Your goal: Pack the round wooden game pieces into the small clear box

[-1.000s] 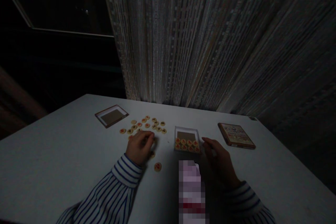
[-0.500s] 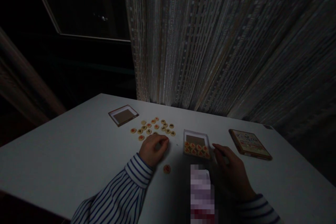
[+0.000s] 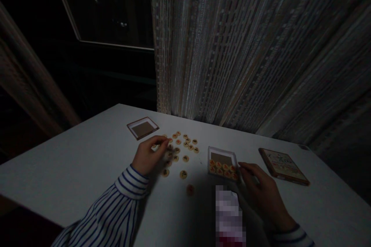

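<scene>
In the head view, the person's left hand (image 3: 147, 156) has thumb and index finger drawn together, the tips beside a red-marked piece at their two o'clock; whether they pinch it cannot be told. The right hand (image 3: 262, 183) reaches toward ten o'clock, its fingers nearly together and partly curled, the tips at the right rim of an open tray (image 3: 223, 150); whether they grip that rim or only rest by it is unclear.

The loose Chinese chess pieces (image 3: 177, 150), marked in red or black, lie scattered from one to four o'clock of the left hand. A lone red-marked piece (image 3: 190, 190) lies nearest the person. All rest on a white table (image 3: 87, 170). A shallow open box half (image 3: 143, 128) lies at the left hand's twelve, a closed picture-covered box (image 3: 284, 166) at the tray's three, and a pixelated pinkish item (image 3: 230, 216) at its six. The room is dim: a patterned curtain (image 3: 217, 46) fills twelve to three o'clock of the view, a dark window (image 3: 107, 11) ten to eleven.

The tray, at the left hand's three o'clock, opens upward. Its two rows of red-marked chess pieces (image 3: 225, 167) fill the near half and run from nine to just past three; which side is longer cannot be told.
</scene>
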### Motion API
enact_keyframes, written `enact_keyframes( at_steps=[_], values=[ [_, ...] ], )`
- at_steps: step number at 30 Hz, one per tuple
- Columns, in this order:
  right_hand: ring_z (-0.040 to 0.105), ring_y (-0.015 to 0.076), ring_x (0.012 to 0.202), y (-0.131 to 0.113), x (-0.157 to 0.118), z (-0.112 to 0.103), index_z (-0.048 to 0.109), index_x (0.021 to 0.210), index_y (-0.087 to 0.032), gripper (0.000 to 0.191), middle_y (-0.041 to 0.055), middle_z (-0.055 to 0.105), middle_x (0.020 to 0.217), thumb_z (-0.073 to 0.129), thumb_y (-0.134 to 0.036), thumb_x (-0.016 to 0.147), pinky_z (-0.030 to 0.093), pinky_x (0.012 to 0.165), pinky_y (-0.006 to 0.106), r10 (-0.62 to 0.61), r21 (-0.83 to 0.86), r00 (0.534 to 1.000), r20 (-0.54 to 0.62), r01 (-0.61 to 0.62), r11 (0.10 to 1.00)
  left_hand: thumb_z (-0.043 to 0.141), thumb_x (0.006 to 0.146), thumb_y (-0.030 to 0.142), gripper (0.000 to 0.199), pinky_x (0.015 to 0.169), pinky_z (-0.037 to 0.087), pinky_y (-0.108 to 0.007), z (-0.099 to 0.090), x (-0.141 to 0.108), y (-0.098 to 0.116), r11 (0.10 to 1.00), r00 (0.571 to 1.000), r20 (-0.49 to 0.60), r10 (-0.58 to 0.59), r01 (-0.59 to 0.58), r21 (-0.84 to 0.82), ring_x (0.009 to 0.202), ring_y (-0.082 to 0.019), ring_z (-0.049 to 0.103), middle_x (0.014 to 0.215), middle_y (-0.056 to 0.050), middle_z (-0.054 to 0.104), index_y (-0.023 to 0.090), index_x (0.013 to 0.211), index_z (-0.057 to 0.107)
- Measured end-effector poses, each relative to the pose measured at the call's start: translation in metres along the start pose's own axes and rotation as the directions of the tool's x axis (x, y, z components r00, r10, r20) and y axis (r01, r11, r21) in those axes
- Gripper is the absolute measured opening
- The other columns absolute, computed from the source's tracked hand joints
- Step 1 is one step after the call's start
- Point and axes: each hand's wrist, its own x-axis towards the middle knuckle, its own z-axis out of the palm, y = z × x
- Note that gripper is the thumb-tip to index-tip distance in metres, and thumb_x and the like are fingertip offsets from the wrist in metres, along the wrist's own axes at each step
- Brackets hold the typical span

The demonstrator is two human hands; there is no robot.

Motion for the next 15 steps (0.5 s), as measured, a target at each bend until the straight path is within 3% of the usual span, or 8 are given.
enact_keyframes(
  at_steps=[7, 15],
  values=[
    [0.063, 0.0189, 0.076, -0.026, 0.021, 0.000, 0.064, 0.091, -0.020, 0.027, 0.0067, 0.068, 0.085, 0.045, -0.037, 0.085, 0.051, 0.068, 0.032, -0.071, -0.079, 0.969, 0.235, 0.092, 0.993, 0.054, 0.072, 0.039, 0.026, 0.070, 0.050, -0.028, -0.021, 0.023, -0.024, 0.997, 0.998, -0.009, -0.061, 0.062, 0.039, 0.071, -0.017, 0.063, 0.075, -0.004, 0.069, 0.016, 0.077, 0.066],
    [0.062, 0.0196, 0.078, -0.060, 0.056, 0.008, 0.065, 0.092, -0.021, 0.027, 0.0064, 0.068, 0.087, 0.042, -0.033, 0.086, 0.049, 0.071, 0.034, -0.121, -0.172, 0.919, 0.376, 0.197, 0.965, 0.050, 0.075, 0.038, 0.029, 0.070, 0.050, -0.030, -0.014, 0.049, -0.065, 0.994, 0.995, 0.015, -0.094, 0.093, 0.059, 0.073, -0.019, 0.063, 0.078, -0.006, 0.069, 0.014, 0.081, 0.065]
  ],
)
